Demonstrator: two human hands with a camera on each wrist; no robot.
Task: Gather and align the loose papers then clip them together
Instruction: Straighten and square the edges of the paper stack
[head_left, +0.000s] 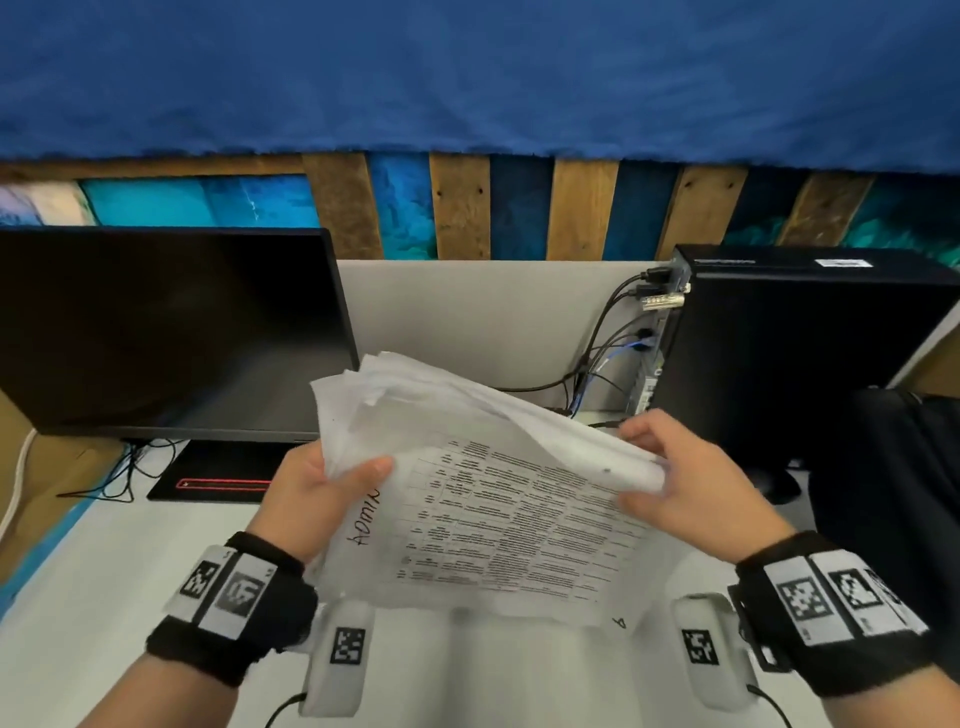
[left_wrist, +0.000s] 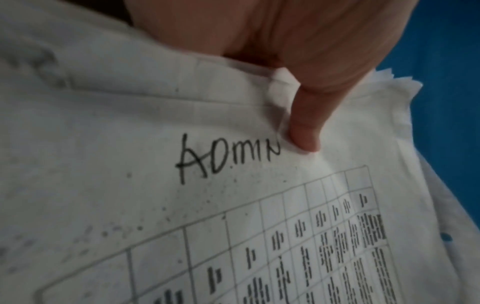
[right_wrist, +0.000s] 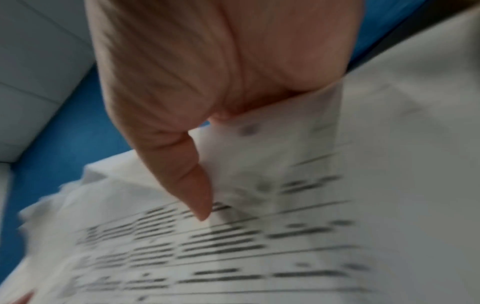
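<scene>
A stack of white papers is held up above the desk, tilted, its far edges uneven. The top sheet carries a printed table and the handwritten word "ADMIN". My left hand grips the stack's left edge, its thumb pressed on the top sheet. At the right edge my right hand pinches the stack, thumb on top and the other fingers behind the bent-over sheets. The papers look blurred in the right wrist view. No clip shows in any view.
A dark monitor stands at the back left on its base. A black computer tower with cables stands at the back right, a black bag beside it. The white desk lies below the papers.
</scene>
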